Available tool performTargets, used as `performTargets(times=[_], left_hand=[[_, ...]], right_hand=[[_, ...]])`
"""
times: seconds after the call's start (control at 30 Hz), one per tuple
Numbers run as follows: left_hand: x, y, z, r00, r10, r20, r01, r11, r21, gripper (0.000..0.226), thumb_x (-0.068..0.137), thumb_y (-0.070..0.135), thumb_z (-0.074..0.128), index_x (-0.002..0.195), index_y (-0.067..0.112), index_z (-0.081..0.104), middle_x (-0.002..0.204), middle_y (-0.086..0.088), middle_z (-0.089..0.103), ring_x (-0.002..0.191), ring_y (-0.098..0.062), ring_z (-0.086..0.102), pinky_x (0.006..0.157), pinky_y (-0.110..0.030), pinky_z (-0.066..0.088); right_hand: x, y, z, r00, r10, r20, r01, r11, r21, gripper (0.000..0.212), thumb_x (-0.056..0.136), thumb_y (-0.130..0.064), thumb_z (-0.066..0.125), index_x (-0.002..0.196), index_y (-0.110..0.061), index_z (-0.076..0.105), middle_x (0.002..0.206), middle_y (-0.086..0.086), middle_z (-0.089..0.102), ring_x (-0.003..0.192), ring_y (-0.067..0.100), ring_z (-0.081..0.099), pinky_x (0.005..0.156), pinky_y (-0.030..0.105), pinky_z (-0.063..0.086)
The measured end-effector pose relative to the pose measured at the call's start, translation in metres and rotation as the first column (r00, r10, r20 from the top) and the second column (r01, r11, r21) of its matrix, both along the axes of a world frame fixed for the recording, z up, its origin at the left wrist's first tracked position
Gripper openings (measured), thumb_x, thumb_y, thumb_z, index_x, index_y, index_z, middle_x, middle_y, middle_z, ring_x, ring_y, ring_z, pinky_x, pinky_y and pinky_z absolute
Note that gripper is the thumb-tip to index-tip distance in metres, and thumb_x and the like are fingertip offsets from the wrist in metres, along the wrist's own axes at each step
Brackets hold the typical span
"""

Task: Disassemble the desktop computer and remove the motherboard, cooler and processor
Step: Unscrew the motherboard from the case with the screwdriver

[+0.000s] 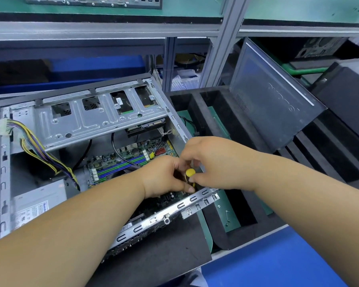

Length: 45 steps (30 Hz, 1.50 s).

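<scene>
The open desktop case point(2, 183) lies on its side before me. Inside it, the green motherboard point(120, 160) shows blue and green memory slots. My left hand point(164, 177) and my right hand point(205, 160) meet over the board's right part, near the case's front rim. Both hold a yellow-and-black screwdriver point(190, 175) that stands roughly upright; its tip is hidden behind my fingers. The cooler and processor are hidden under my hands and left forearm.
A silver drive cage point(81, 121) spans the back of the case. A bundle of coloured power cables point(39, 150) runs to the power supply point(37, 206) at left. The removed side panel point(274, 96) leans at right over black foam trays point(330, 162). Blue bins sit behind.
</scene>
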State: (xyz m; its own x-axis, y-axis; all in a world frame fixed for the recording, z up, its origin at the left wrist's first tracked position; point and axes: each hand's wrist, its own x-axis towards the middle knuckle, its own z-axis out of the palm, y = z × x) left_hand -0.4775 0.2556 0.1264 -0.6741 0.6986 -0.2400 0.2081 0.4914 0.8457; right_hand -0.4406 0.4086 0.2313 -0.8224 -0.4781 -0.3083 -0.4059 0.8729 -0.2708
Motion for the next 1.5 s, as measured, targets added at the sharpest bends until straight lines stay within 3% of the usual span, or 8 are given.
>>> performTargets(times=[0.1, 0.27, 0.37, 0.67, 0.87, 1.03, 1.23, 1.5], left_hand=[[0.004, 0.004, -0.002, 0.999, 0.034, 0.006, -0.034, 0.999, 0.033, 0.032, 0.071, 0.025, 0.086, 0.064, 0.035, 0.056, 0.06, 0.027, 0.057, 0.058, 0.01, 0.051, 0.053, -0.007, 0.039], [0.003, 0.0, -0.001, 0.996, 0.013, 0.084, -0.019, 0.997, 0.069, 0.023, 0.075, 0.025, 0.083, 0.081, 0.04, 0.066, 0.083, 0.022, 0.068, 0.082, 0.004, 0.061, 0.079, -0.016, 0.047], [0.0, -0.003, 0.001, 0.993, 0.0, 0.118, -0.004, 0.999, 0.036, 0.014, 0.079, 0.02, 0.08, 0.08, 0.028, 0.069, 0.076, 0.02, 0.066, 0.066, 0.01, 0.057, 0.061, -0.009, 0.043], [-0.001, 0.005, -0.004, 0.998, 0.035, 0.052, -0.035, 0.999, 0.014, 0.034, 0.066, 0.028, 0.088, 0.063, 0.049, 0.06, 0.061, 0.025, 0.059, 0.059, 0.008, 0.053, 0.058, -0.008, 0.04], [-0.007, 0.001, -0.009, 1.0, -0.004, 0.013, 0.005, 0.994, -0.111, 0.019, 0.071, 0.029, 0.085, 0.077, 0.031, 0.066, 0.079, 0.017, 0.067, 0.074, 0.001, 0.06, 0.072, -0.018, 0.049], [-0.008, 0.003, -0.008, 0.998, -0.004, -0.059, -0.002, 0.994, -0.11, 0.033, 0.069, 0.029, 0.085, 0.064, 0.038, 0.054, 0.063, 0.024, 0.058, 0.061, 0.004, 0.053, 0.056, -0.007, 0.039], [-0.016, -0.005, -0.009, 0.941, -0.203, -0.271, 0.113, 0.943, -0.314, 0.046, 0.072, 0.043, 0.08, 0.109, 0.022, 0.063, 0.108, 0.008, 0.057, 0.098, -0.012, 0.054, 0.085, -0.028, 0.046], [-0.021, -0.011, -0.014, 0.862, -0.333, -0.381, 0.142, 0.882, -0.45, 0.027, 0.079, 0.027, 0.07, 0.104, 0.019, 0.064, 0.104, 0.0, 0.056, 0.102, -0.022, 0.051, 0.089, -0.036, 0.045]], right_hand=[[0.0, 0.001, -0.009, 0.997, -0.052, -0.054, 0.051, 0.999, -0.017, 0.016, 0.083, -0.031, 0.072, 0.096, -0.025, 0.066, 0.094, -0.011, 0.051, 0.08, 0.008, 0.051, 0.072, 0.026, 0.042], [-0.006, 0.001, -0.008, 1.0, 0.002, 0.025, -0.002, 0.999, 0.038, 0.02, 0.088, -0.016, 0.066, 0.105, -0.026, 0.069, 0.093, -0.013, 0.046, 0.085, 0.011, 0.053, 0.071, 0.023, 0.038], [-0.01, 0.005, -0.004, 0.997, 0.06, 0.057, -0.061, 0.998, 0.007, 0.02, 0.088, -0.008, 0.061, 0.103, -0.017, 0.071, 0.097, -0.002, 0.062, 0.092, 0.022, 0.063, 0.08, 0.034, 0.049], [-0.016, 0.004, -0.015, 0.992, 0.121, 0.026, -0.122, 0.993, 0.006, 0.019, 0.088, -0.027, 0.067, 0.106, -0.025, 0.064, 0.086, -0.016, 0.033, 0.084, 0.008, 0.044, 0.067, 0.026, 0.031], [-0.025, 0.007, -0.015, 0.961, 0.266, 0.077, -0.266, 0.964, -0.018, 0.037, 0.081, -0.003, 0.066, 0.107, -0.029, 0.068, 0.097, -0.015, 0.049, 0.101, 0.013, 0.051, 0.084, 0.033, 0.045], [-0.029, 0.008, -0.022, 0.945, 0.328, 0.012, -0.328, 0.945, 0.01, 0.024, 0.086, -0.03, 0.067, 0.11, -0.025, 0.065, 0.096, -0.015, 0.046, 0.099, 0.008, 0.043, 0.101, 0.027, 0.031], [-0.029, 0.006, -0.032, 0.887, 0.46, 0.031, -0.451, 0.851, 0.271, 0.017, 0.097, -0.033, 0.049, 0.11, -0.026, 0.057, 0.106, -0.008, 0.056, 0.106, 0.017, 0.046, 0.096, 0.032, 0.026], [-0.028, 0.005, -0.037, 0.891, 0.452, 0.052, -0.447, 0.849, 0.281, 0.012, 0.095, -0.023, 0.05, 0.105, -0.025, 0.056, 0.102, -0.008, 0.053, 0.103, 0.016, 0.048, 0.1, 0.036, 0.027]])
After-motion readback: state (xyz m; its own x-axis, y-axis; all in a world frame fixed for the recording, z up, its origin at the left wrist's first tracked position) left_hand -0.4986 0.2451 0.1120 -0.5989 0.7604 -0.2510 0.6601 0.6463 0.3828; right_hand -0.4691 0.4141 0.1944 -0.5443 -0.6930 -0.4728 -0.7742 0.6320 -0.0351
